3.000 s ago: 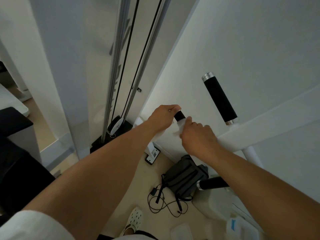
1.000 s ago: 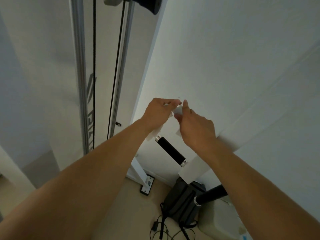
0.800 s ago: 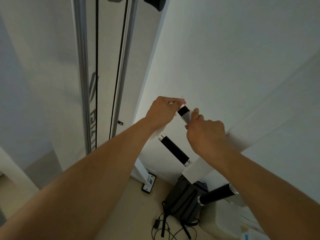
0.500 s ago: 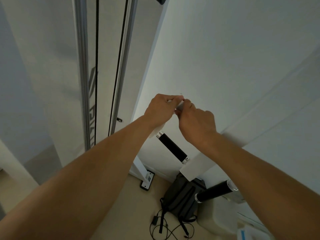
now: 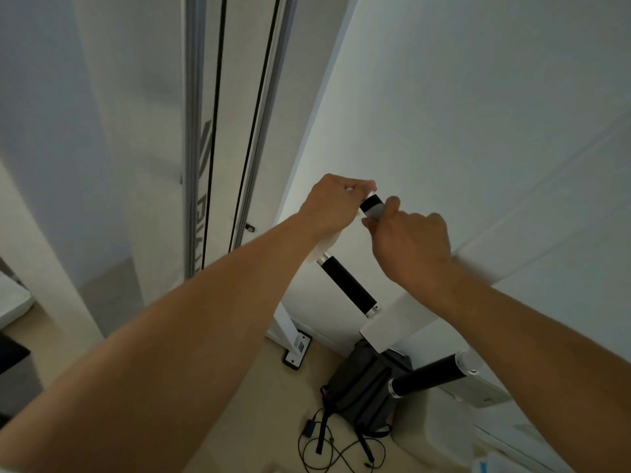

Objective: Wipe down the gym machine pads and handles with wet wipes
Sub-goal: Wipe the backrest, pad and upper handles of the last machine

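Note:
A short stretch of a black handle grip [image 5: 372, 202] shows between my two hands, high on the white gym machine. My left hand [image 5: 333, 206] is closed over the grip's outer end, and a white wet wipe [image 5: 324, 245] hangs below its palm. My right hand [image 5: 409, 242] is closed round the grip lower down, pressing a white wet wipe [image 5: 375, 211] against it. Below them, a second black handle grip [image 5: 348, 285] juts from the white arm [image 5: 392, 331]. A third black handle grip [image 5: 428, 374] lies lower right.
Silver guide rails [image 5: 193, 131] with black cables [image 5: 254, 124] run up the machine's column on the left. On the beige floor lie a grey bag [image 5: 362, 390], a tangle of black cords [image 5: 327, 445] and the machine's white foot [image 5: 295, 348]. A wet-wipe pack [image 5: 488, 467] sits bottom right.
Three seconds ago both hands wiped a lower grip; the view then rose to this higher one. In the last half second my right hand slid down, exposing black grip between the hands.

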`<state>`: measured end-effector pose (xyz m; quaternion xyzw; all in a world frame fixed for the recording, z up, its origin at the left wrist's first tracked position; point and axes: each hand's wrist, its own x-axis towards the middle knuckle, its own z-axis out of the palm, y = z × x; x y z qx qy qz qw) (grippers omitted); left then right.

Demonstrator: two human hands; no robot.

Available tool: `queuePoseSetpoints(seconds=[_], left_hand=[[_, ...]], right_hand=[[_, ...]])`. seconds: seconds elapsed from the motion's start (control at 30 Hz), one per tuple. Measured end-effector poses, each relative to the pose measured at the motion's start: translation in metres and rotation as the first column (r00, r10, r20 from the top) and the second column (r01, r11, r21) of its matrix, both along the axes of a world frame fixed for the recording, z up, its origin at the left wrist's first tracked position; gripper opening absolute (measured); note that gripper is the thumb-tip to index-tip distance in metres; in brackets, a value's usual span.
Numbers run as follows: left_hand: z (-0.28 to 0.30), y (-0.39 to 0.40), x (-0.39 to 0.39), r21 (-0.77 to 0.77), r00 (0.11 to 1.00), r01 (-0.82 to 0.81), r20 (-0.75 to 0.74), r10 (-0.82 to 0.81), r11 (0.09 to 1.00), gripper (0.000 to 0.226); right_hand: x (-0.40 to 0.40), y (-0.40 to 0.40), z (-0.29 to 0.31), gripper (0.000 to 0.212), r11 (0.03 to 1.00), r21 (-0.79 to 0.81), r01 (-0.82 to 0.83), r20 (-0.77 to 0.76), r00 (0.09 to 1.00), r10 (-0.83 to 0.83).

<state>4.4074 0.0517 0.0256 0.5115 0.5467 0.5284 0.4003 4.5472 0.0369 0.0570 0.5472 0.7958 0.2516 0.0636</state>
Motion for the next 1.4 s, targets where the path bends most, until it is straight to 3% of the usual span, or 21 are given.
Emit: queuePoseSetpoints(seconds=[0.1,0.2,0.3,0.4,0.53,0.67,0.77,0.9,0.97,1.03,1.1,1.13,1.2,1.33,1.4], left_hand=[[0.001,0.001,-0.003,0.02,1.0,-0.014,-0.027,0.015,1.0,0.028],[0.002,0.003,-0.004,0.027,0.994,-0.02,-0.11,0.023,0.999,0.03],[0.002,0.001,-0.002,0.015,0.991,-0.003,-0.13,0.005,1.0,0.033],[0.004,-0.002,0.0,0.007,0.995,0.008,-0.098,-0.007,1.0,0.033],[0.007,-0.001,-0.002,-0.026,0.996,0.038,-0.082,-0.04,0.999,0.033],[0.004,-0.001,-0.003,-0.015,0.998,0.027,-0.054,-0.028,1.0,0.033],[0.001,-0.001,0.001,-0.008,0.999,0.018,-0.029,-0.018,1.0,0.033],[0.0,-0.002,0.003,0.011,1.0,0.013,-0.014,-0.013,1.0,0.033],[0.001,-0.002,0.003,0.015,1.0,-0.003,-0.014,0.003,1.0,0.032],[0.001,-0.002,0.002,0.017,1.0,-0.008,-0.027,0.008,1.0,0.031],[-0.001,-0.002,0.003,0.017,0.999,0.004,-0.04,-0.003,1.0,0.032],[-0.001,-0.002,0.004,0.02,0.999,0.006,-0.035,-0.006,1.0,0.032],[-0.001,-0.003,0.007,0.025,1.0,-0.003,-0.015,0.004,1.0,0.032],[-0.003,-0.002,0.01,0.021,0.999,-0.016,0.031,0.015,1.0,0.031],[-0.004,-0.003,0.011,0.039,0.999,-0.013,0.045,0.011,0.999,0.03]], right_hand=[[0.0,0.0,-0.004,0.047,1.0,-0.002,-0.021,-0.069,0.997,0.021],[0.017,-0.018,0.007,0.035,0.993,-0.109,0.036,0.125,0.992,-0.023],[0.027,-0.025,0.004,0.047,0.997,-0.074,0.039,0.347,0.938,-0.011],[0.013,-0.015,0.003,0.053,0.999,-0.038,-0.006,0.066,0.998,0.009],[-0.005,-0.005,0.017,0.069,0.937,-0.345,0.061,-0.191,0.973,-0.133],[0.011,-0.013,0.029,0.038,0.944,-0.329,-0.007,-0.111,0.993,-0.031],[0.007,-0.009,0.02,0.062,0.974,-0.223,-0.048,-0.131,0.991,0.019],[-0.001,0.003,0.001,0.066,0.98,-0.153,-0.126,-0.315,0.946,0.072],[0.003,0.0,0.002,0.067,0.988,-0.125,-0.093,-0.227,0.972,0.063],[0.012,-0.011,0.008,0.07,0.992,-0.124,-0.017,0.024,1.0,0.02],[0.021,-0.026,0.012,0.07,0.992,-0.12,0.047,0.293,0.956,-0.01],[0.023,-0.03,0.012,0.069,0.993,-0.108,0.056,0.343,0.939,-0.016],[0.02,-0.03,0.013,0.069,0.996,-0.073,0.048,0.291,0.956,-0.025],[-0.004,-0.009,0.007,0.055,0.998,-0.057,-0.042,-0.024,0.999,0.04],[-0.01,-0.002,0.002,0.055,0.997,-0.053,-0.047,-0.102,0.994,0.042]])
